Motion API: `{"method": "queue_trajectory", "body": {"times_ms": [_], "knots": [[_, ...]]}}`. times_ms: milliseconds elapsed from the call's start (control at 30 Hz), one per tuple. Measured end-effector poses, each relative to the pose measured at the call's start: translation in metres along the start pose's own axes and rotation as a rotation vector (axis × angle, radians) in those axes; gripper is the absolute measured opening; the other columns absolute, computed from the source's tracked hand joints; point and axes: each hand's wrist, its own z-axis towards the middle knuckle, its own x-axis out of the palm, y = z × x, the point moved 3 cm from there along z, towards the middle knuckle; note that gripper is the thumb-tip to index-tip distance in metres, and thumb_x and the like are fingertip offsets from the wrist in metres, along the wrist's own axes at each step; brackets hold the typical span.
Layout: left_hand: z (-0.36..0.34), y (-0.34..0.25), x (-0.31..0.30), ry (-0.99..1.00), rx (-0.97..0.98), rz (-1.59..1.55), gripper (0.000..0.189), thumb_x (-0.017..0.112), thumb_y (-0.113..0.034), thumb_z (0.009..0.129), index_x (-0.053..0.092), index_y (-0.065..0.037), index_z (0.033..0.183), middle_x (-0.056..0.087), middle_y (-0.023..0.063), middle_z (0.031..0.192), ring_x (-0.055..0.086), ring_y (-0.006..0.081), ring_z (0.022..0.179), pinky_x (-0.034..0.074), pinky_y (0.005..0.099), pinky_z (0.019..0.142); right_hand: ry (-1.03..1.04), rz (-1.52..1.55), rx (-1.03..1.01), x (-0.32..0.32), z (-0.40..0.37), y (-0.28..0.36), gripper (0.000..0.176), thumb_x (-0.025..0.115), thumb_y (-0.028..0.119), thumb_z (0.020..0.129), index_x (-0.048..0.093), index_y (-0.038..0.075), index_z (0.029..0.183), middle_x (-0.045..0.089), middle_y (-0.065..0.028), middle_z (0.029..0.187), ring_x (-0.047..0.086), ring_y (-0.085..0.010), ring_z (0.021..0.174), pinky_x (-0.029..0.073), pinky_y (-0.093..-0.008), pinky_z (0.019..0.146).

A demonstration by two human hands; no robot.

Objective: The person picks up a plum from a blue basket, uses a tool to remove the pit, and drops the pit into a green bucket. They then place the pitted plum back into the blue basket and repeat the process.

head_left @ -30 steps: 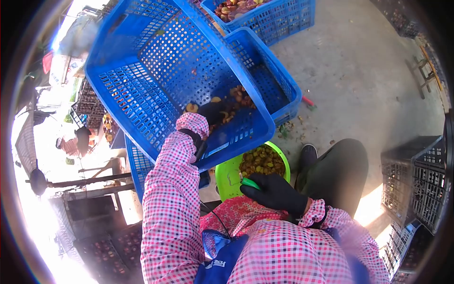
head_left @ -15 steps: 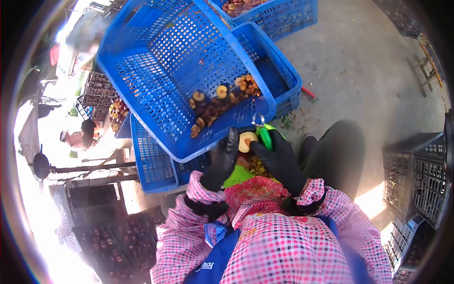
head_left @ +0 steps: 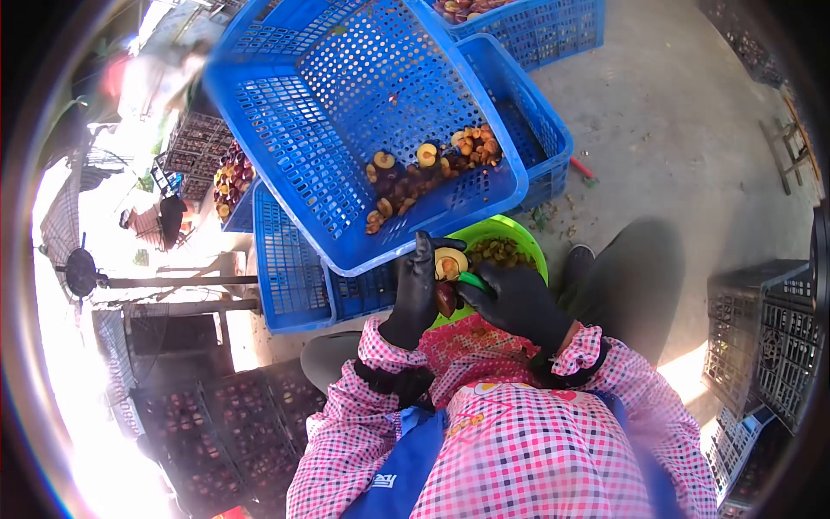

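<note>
Left hand (head_left: 417, 290) pinches halved yellow-fleshed fruit (head_left: 449, 264) steady for right hand (head_left: 519, 304), clenched on green-handled tool (head_left: 471, 280), over round green plastic basin (head_left: 494, 225)

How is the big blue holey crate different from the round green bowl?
The blue plastic crate is boxy, holey and tilted; the green plastic bowl is round and solid-walled. The crate is bigger than the bowl. The crate holds halved fruits; the bowl holds small yellow-brown bits. The left hand's cut fruit and right hand's green-handled tool are over the bowl, not the crate. Both are plastic.
</note>
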Motion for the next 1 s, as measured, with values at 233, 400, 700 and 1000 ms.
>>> {"method": "queue_trajectory", "body": {"times_ms": [233,400,700,1000], "knots": [[-0.004,-0.017,0.009,0.018,-0.023,0.098,0.066,0.031,-0.059,0.098,0.063,-0.001,0.098,0.066,0.0118,0.079,0.062,0.0183,0.052,0.051,0.0274,0.044,0.119,0.125,0.077,0.006,0.003,-0.010,0.038,0.058,0.044,0.089,0.064,0.007,0.086,0.064,-0.0181,0.069,0.063,-0.0398,0.064,0.048,-0.0508,0.060],[0.004,-0.020,0.007,0.035,0.081,0.299,0.068,0.028,-0.057,0.099,0.063,0.000,0.092,0.065,0.0121,0.076,0.062,0.0166,0.055,0.051,0.0267,0.048,0.323,0.267,0.165,-0.006,0.009,-0.005,0.046,0.054,0.048,0.092,0.064,0.004,0.086,0.064,-0.0161,0.067,0.064,-0.0348,0.062,0.048,-0.0468,0.058],[0.008,-0.035,0.029,0.083,0.337,0.119,0.077,0.018,-0.059,0.100,0.063,0.003,0.092,0.067,0.0118,0.077,0.063,0.0156,0.065,0.050,0.0287,0.063,0.732,1.601,0.778,-0.001,-0.010,0.016,0.049,0.034,0.045,0.103,0.057,0.006,0.085,0.043,0.0019,0.051,0.032,-0.0063,0.034,0.028,-0.0226,0.037],[0.005,-0.052,-0.033,-0.327,0.031,0.149,0.068,0.027,-0.058,0.100,0.064,-0.003,0.084,0.062,0.0065,0.064,0.058,0.0155,0.047,0.046,0.0267,0.042,0.837,0.665,0.283,0.007,-0.003,0.027,0.043,0.046,0.040,0.099,0.061,0.003,0.084,0.054,0.0004,0.059,0.049,-0.0092,0.047,0.038,-0.0278,0.046]]}}
